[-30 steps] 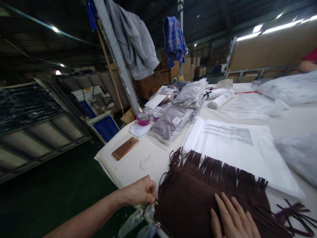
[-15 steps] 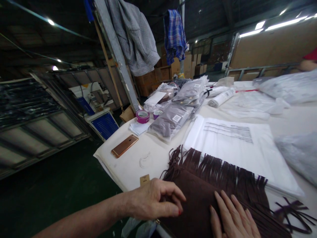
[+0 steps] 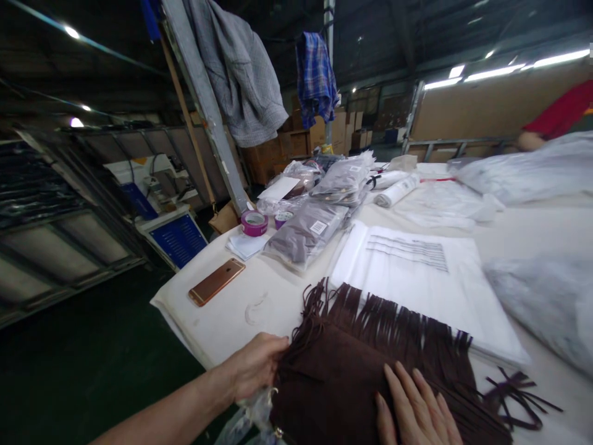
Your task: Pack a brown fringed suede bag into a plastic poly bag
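Observation:
A dark brown fringed bag (image 3: 333, 377) lies at the table's near edge, its fringe (image 3: 407, 327) spread over the far side. My left hand (image 3: 259, 364) grips the bag's left edge, with some fingers hidden behind it. Spread flat on top of the bag is my right hand (image 3: 412, 402), fingers apart. Gold-coloured metal fittings (image 3: 274, 395) show at the bag's left side, beside crumpled clear plastic (image 3: 248, 420). Under the fringe's far edge lies a stack of white printed plastic bags (image 3: 417, 272).
A phone (image 3: 217, 282), a purple tape roll (image 3: 254, 224) and plastic-wrapped grey packages (image 3: 308, 232) lie on the white table (image 3: 273, 287). Clear plastic heaps (image 3: 546, 296) occupy the right. Behind stands a metal post (image 3: 208, 111); a person's red sleeve (image 3: 560, 111) shows far right.
My left hand has moved left and down from above the bag to hold its left edge. The tan tag there is no longer visible. My right hand stays flat on the bag.

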